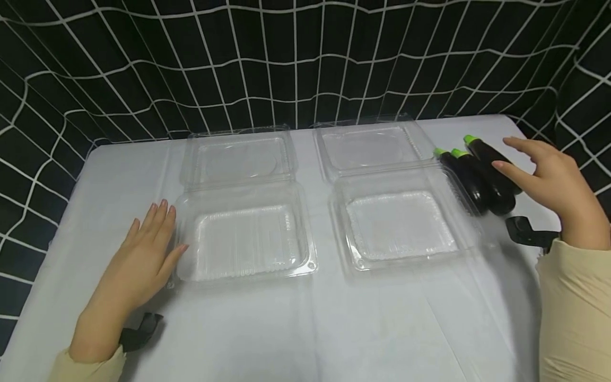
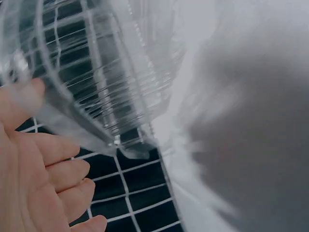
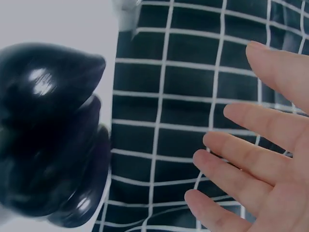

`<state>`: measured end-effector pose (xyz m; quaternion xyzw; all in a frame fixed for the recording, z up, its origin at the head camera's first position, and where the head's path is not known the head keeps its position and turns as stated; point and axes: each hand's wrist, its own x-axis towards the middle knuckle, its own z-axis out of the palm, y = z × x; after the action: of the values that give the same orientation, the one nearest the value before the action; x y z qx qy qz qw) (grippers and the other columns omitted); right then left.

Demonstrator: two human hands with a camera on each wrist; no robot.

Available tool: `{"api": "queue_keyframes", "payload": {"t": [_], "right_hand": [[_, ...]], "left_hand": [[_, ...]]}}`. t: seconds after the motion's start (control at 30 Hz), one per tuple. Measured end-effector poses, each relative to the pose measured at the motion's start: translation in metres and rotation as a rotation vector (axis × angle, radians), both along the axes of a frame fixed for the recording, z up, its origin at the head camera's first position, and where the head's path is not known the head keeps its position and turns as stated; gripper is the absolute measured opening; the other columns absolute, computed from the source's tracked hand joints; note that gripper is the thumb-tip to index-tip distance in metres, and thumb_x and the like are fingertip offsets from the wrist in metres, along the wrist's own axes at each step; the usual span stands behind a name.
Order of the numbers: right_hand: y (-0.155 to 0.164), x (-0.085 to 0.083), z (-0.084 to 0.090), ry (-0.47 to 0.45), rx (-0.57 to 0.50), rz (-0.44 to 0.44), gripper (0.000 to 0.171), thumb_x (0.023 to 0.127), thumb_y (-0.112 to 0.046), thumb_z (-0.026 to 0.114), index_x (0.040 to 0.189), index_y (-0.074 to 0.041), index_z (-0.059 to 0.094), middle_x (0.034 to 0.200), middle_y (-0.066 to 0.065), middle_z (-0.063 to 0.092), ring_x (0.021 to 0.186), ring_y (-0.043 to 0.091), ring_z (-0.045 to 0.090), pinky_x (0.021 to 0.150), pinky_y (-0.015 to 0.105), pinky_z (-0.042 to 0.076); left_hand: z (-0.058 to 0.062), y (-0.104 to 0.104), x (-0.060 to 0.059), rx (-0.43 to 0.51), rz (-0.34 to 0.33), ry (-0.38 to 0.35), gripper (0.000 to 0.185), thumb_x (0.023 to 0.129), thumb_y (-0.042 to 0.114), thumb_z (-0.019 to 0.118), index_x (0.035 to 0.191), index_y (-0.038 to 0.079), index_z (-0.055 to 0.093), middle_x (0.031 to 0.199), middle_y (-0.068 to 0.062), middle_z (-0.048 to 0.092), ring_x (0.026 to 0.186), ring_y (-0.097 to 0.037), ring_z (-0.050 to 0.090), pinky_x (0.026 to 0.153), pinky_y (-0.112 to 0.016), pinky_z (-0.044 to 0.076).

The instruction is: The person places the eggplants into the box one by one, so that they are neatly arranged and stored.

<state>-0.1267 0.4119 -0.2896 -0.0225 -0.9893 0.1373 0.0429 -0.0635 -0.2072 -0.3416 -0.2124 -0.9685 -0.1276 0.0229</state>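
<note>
The tabletop carries a white cover and is enclosed at the back and both sides by a black curtain with a white grid. Two clear clamshell containers lie on it side by side, both with lids folded back flat toward the curtain. The left container holds nothing; the right container likewise holds nothing. Three dark eggplants with green stem ends lie packed against each other just beside the right container's right edge, outside it.

My left hand rests flat on the tabletop, fingers straight, fingertips touching the left container's left rim; its grip is relaxed and holds nothing. My right hand hovers over the eggplants with fingers spread and extended; its grip is unclosed and empty. Whether a fingertip touches the nearest eggplant I cannot tell. The right container's raised wall stands between the eggplants and its tray.
</note>
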Motion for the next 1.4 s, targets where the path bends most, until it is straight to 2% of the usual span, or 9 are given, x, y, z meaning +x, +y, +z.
{"api": "queue_keyframes", "payload": {"t": [0.23,0.47,0.57,0.77,0.87,1.03,1.1,1.23,1.4], "right_hand": [[0.028,0.001,-0.027,0.083,-0.027,-0.167,0.060,0.098,-0.036,0.047,0.139,0.007,0.040,0.131,0.037,0.042,0.108,0.055,0.040,0.088,0.068,0.035],[0.111,-0.016,-0.096,0.213,-0.084,-0.286,0.056,0.095,-0.039,0.051,0.135,-0.001,0.051,0.128,0.027,0.054,0.110,0.031,0.051,0.078,0.022,0.038],[0.112,-0.009,-0.095,0.225,-0.199,-0.268,0.051,0.093,-0.027,0.055,0.131,0.007,0.051,0.123,0.034,0.052,0.093,0.001,0.051,0.072,0.015,0.034],[0.115,0.001,-0.103,0.226,-0.301,-0.265,0.042,0.093,-0.032,0.056,0.130,-0.012,0.058,0.096,-0.036,0.047,0.077,-0.024,0.033,0.064,0.003,0.029],[0.109,-0.001,-0.105,0.180,-0.289,-0.305,0.051,0.094,-0.036,0.054,0.135,-0.006,0.054,0.109,-0.029,0.054,0.093,-0.013,0.047,0.078,0.008,0.034],[0.078,0.002,-0.091,0.099,-0.270,-0.357,0.055,0.098,-0.032,0.048,0.141,0.001,0.043,0.133,0.023,0.053,0.119,0.019,0.050,0.099,0.029,0.035],[0.069,0.004,-0.086,0.093,-0.285,-0.352,0.055,0.099,-0.031,0.046,0.141,0.003,0.040,0.129,0.023,0.054,0.106,0.011,0.055,0.089,0.020,0.039],[0.066,0.004,-0.085,0.143,-0.429,-0.312,0.054,0.098,-0.026,0.050,0.138,0.010,0.041,0.094,-0.021,0.057,0.074,-0.021,0.041,0.065,0.000,0.036],[0.072,0.003,-0.093,0.174,-0.529,-0.270,0.054,0.096,-0.020,0.054,0.134,0.016,0.041,0.077,-0.040,0.044,0.067,-0.020,0.047,0.059,0.000,0.039]], "left_hand": [[-0.013,0.000,0.006,0.032,0.010,0.013,0.065,0.100,0.032,0.047,0.143,-0.013,0.027,0.150,-0.029,0.023,0.140,-0.040,0.019,0.111,-0.058,0.016],[-0.017,0.000,0.004,0.044,0.000,0.058,0.060,0.101,0.025,0.045,0.143,-0.013,0.027,0.150,-0.028,0.026,0.140,-0.038,0.023,0.111,-0.057,0.019],[-0.018,0.000,0.005,0.049,0.004,0.082,0.055,0.099,0.019,0.045,0.142,-0.013,0.030,0.149,-0.028,0.028,0.139,-0.038,0.026,0.110,-0.056,0.022],[-0.019,-0.002,0.006,0.081,0.029,0.117,0.051,0.096,0.013,0.044,0.140,-0.012,0.035,0.147,-0.026,0.032,0.137,-0.037,0.030,0.111,-0.055,0.022],[-0.020,-0.002,0.004,0.082,0.035,0.118,0.052,0.096,0.012,0.045,0.140,-0.012,0.035,0.147,-0.027,0.032,0.138,-0.038,0.028,0.113,-0.054,0.018],[-0.022,-0.001,0.003,0.075,0.043,0.118,0.052,0.097,0.013,0.044,0.141,-0.012,0.034,0.148,-0.026,0.031,0.139,-0.037,0.027,0.114,-0.053,0.015],[-0.022,-0.001,0.002,0.075,0.046,0.120,0.051,0.097,0.013,0.043,0.141,-0.012,0.034,0.147,-0.026,0.032,0.138,-0.037,0.027,0.113,-0.053,0.015],[-0.022,-0.003,0.002,0.073,0.047,0.122,0.051,0.098,0.013,0.043,0.141,-0.013,0.033,0.147,-0.026,0.032,0.138,-0.037,0.027,0.113,-0.053,0.015],[-0.022,-0.004,0.003,0.064,0.050,0.124,0.051,0.098,0.013,0.042,0.142,-0.012,0.033,0.147,-0.026,0.032,0.139,-0.036,0.026,0.114,-0.053,0.014]]}}
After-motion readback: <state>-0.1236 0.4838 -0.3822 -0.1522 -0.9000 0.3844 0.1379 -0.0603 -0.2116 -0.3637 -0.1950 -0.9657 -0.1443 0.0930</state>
